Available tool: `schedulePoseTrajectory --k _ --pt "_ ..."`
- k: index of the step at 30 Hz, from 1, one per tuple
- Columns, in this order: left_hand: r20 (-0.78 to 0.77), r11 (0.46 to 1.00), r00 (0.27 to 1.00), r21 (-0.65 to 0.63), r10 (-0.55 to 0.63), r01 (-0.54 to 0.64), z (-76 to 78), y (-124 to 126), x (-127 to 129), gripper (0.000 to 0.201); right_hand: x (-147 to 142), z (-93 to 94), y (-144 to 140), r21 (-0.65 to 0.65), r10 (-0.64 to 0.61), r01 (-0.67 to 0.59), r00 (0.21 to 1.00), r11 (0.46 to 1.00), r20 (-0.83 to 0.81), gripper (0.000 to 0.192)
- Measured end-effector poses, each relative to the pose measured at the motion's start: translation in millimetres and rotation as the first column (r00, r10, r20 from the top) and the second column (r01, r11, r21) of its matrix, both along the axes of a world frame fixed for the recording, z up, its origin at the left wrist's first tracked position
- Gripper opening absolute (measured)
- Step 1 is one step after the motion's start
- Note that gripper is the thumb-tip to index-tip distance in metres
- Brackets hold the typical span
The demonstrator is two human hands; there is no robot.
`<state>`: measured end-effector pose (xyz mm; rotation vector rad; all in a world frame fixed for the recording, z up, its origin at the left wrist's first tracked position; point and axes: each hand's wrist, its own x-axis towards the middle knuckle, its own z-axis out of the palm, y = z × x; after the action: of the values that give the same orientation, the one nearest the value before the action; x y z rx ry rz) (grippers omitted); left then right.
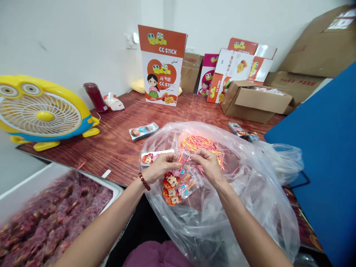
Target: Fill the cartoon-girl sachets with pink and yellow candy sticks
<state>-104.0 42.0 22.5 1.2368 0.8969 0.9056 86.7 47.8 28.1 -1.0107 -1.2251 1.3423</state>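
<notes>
Head view shows both hands over an open clear bag (244, 207) on the bench (116, 144). Left hand (160, 167) is closed on a small bunch of packets (178, 183) with cartoon faces, which hang down from it. Right hand (207, 165) pinches the top of the same packets with its fingertips. Pink and yellow sticks (203, 144) lie in the bag just behind the hands. A yellow fan (41, 111) stands far left.
</notes>
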Motion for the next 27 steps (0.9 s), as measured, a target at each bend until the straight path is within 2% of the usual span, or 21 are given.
schedulePoseTrajectory --k 4,7,11,15,19,21,24,27 --pt "-0.061 0.998 0.998 0.055 -0.021 0.024 -0.5 -1.3 1.0 0.023 0.5 -1.9 -0.7 -0.068 0.046 -0.046 0.999 0.997 0.01 0.032" --pt "-0.124 0.995 0.992 0.085 -0.034 0.045 -3.9 -0.6 -0.5 0.02 0.1 -3.6 -0.8 -0.025 0.09 -0.088 0.992 0.996 0.092 0.029" --pt "-0.132 0.995 0.991 0.084 -0.037 0.048 -9.2 -0.3 -2.3 0.019 -0.7 -12.6 0.5 0.027 0.113 -0.118 0.981 0.993 0.157 0.025" --pt "-0.103 0.997 0.993 0.054 -0.056 0.062 -11.0 -2.4 -1.5 0.02 -1.9 -20.0 1.2 0.061 0.046 -0.059 0.98 0.996 0.195 0.025" --pt "-0.048 0.994 0.993 -0.001 -0.111 0.112 -12.9 -3.3 -1.7 0.026 -3.5 -18.7 -0.1 0.081 -0.018 -0.001 0.974 0.997 0.226 0.027" --pt "-0.067 0.993 0.991 -0.024 -0.119 0.118 -14.5 -2.8 -3.1 0.024 -2.9 -16.9 -0.7 0.039 0.01 -0.017 0.981 0.999 0.193 0.027" --pt "-0.088 0.994 0.991 -0.035 -0.105 0.103 -16.2 -2.1 -5.6 0.022 -0.6 -16.5 -0.6 -0.087 0.121 -0.113 0.988 0.99 0.099 0.032" --pt "-0.087 0.995 0.992 -0.031 -0.092 0.09 -17.1 -2.1 -6.5 0.021 0.2 -19.9 -0.1 -0.125 0.198 -0.187 0.977 0.974 0.08 0.033"
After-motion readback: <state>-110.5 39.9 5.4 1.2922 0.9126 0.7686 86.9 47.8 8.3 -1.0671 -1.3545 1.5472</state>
